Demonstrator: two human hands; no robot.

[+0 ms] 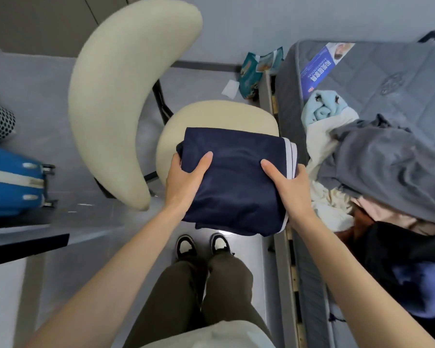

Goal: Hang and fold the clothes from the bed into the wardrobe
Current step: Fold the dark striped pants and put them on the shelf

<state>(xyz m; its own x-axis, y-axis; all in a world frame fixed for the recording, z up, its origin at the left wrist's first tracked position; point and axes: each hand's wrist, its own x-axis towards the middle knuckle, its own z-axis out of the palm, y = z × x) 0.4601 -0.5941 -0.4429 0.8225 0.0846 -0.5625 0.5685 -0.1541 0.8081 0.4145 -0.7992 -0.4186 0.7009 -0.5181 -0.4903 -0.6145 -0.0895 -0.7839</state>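
Forearms (126,259) out; left hand (183,182), right hand (289,187) grip folded navy garment (236,182), thumbs on top, over chair seat (211,116). Keep level, pressure even, so folds survive carry.

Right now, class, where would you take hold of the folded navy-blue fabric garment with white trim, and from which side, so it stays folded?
Its two opposite side edges, from left and right. The folded navy-blue garment is a flat, limp stack; thumbs on top, fingers beneath should keep its layers together, as the left hand and right hand do.
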